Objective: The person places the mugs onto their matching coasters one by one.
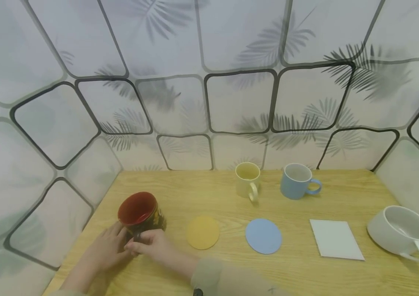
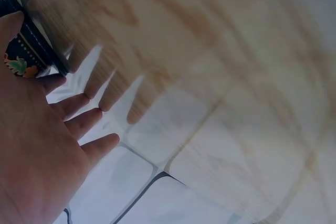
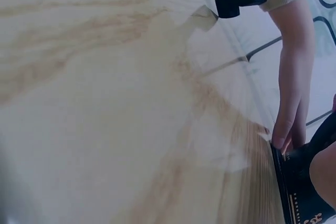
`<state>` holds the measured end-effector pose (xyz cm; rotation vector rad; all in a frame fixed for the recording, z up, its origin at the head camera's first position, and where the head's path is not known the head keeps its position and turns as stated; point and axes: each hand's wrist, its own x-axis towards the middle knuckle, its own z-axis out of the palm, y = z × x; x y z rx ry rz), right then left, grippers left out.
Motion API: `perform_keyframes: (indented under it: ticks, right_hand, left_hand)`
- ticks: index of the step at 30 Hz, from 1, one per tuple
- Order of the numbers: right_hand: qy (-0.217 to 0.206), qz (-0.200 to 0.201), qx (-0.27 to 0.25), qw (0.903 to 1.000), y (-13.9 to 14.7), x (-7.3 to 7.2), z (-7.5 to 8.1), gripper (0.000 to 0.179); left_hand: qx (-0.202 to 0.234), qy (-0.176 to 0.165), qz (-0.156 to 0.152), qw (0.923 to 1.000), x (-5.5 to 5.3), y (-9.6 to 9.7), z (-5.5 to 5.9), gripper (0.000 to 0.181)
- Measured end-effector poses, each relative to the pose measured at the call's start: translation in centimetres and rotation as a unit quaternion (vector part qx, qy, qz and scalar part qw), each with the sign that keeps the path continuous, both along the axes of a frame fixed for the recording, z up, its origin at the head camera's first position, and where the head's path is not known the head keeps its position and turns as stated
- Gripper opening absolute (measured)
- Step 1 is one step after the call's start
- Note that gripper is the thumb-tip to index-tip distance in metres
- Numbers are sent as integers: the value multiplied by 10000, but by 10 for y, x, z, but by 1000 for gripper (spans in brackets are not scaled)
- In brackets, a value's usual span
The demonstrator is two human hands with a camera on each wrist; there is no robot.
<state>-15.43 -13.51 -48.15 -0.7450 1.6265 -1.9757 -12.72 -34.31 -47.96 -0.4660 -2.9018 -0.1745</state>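
Nearest my camera is the pale right sleeve (image 1: pixel 207 273), with the arm reaching left across the worktop (image 1: pixel 194 191) to the dark mug (image 1: pixel 143 213). That mug stands at the left of the worktop, its red inside facing up and gilt or coloured patterning round the outside. I see the right hand (image 1: pixel 157 248) pinching at its handle (image 1: pixel 137 237), thumb and fingers drawn close together. The left hand (image 1: pixel 107 248) lies along the mug's left side, fingers straight and spread, fingertips at its lower edge rather than wrapped round it.

I judge it glazed ceramic: rigid, moderately heavy for the hands, and likely to chip if it knocks something. The glossy wall looks slippery, so I'd trust the handle first, with an open palm against the opposite side to stop it twisting. A pinch on the handle alone would probably let it tip. I can't make out whether it holds liquid. To its right, a yellow disc (image 1: pixel 203 232) lies flat, just beside it but apart.
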Motion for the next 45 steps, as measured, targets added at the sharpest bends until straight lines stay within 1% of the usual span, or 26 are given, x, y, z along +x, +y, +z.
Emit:
perform_keyframes:
  ticks: [2, 4, 9, 11, 12, 14, 17, 19, 21, 22, 24, 25, 28, 29, 32, 36, 39, 41, 43, 45]
  right_hand:
    - [170, 0, 196, 9997, -1, 3, 1, 21]
    - [323, 65, 344, 9989, -1, 4, 1, 21]
    - [811, 91, 765, 9937, 1, 4, 5, 21]
    - [976, 76, 874, 9914, 1, 4, 6, 20]
    - [1048, 75, 881, 9906, 0, 4, 6, 20]
    - [1098, 98, 825, 9905, -2, 4, 7, 20]
    - [1097, 133, 664, 9917, -6, 5, 6, 20]
    - [1051, 130, 617, 9925, -8, 6, 5, 19]
    - [1023, 107, 622, 9928, -10, 6, 4, 19]
    - [1001, 84, 625, 9930, -12, 5, 4, 19]
    - [982, 5, 657, 9930, -14, 4, 3, 19]
    - [972, -29, 637, 9932, -16, 3, 2, 19]
    - [932, -103, 588, 9939, -19, 1, -1, 20]
    - [930, -123, 595, 9938, -20, 0, -1, 20]
    - [1113, -182, 750, 9908, -21, 0, -2, 20]
    - [1491, -372, 1111, 9819, -19, 2, -1, 17]
    - [1731, -558, 1533, 9713, -15, 4, 4, 16]
    - [2036, -694, 1926, 9574, -12, 5, 9, 17]
    - [2393, -884, 2333, 9383, -10, 5, 13, 23]
    - [2670, -1009, 2543, 9241, -8, 6, 16, 29]
  left_hand:
    - [-44, -71, 11, 10000, 1, -1, 0, 62]
    - [-71, -153, 51, 9998, 1, -2, 0, 67]
    - [-32, -295, 126, 9995, -1, -3, 0, 69]
    - [52, -271, 89, 9996, -1, -6, -2, 69]
    - [95, -202, 43, 9997, -2, -9, -4, 69]
    - [173, 17, -172, 9997, -5, -17, -11, 68]
    - [125, 500, -452, 9976, -16, -35, -35, 65]
    - [43, 687, -538, 9962, -24, -47, -53, 65]
    - [-50, 775, -509, 9957, -29, -57, -68, 65]
    - [-1, 773, -545, 9955, -30, -59, -71, 64]
    - [-13, 779, -489, 9958, -32, -63, -78, 65]
    - [-8, 817, -503, 9954, -32, -63, -79, 63]
    - [145, 781, -565, 9952, -33, -64, -81, 59]
    - [111, 758, -553, 9955, -34, -65, -82, 58]
    - [152, 724, -671, 9950, -35, -65, -83, 58]
    - [183, 801, -746, 9938, -35, -65, -82, 58]
    - [317, 757, -748, 9938, -34, -62, -80, 61]
    - [397, 668, -693, 9946, -33, -60, -78, 63]
    - [444, 611, -604, 9953, -32, -59, -76, 64]
    - [502, 533, -530, 9959, -31, -58, -74, 62]
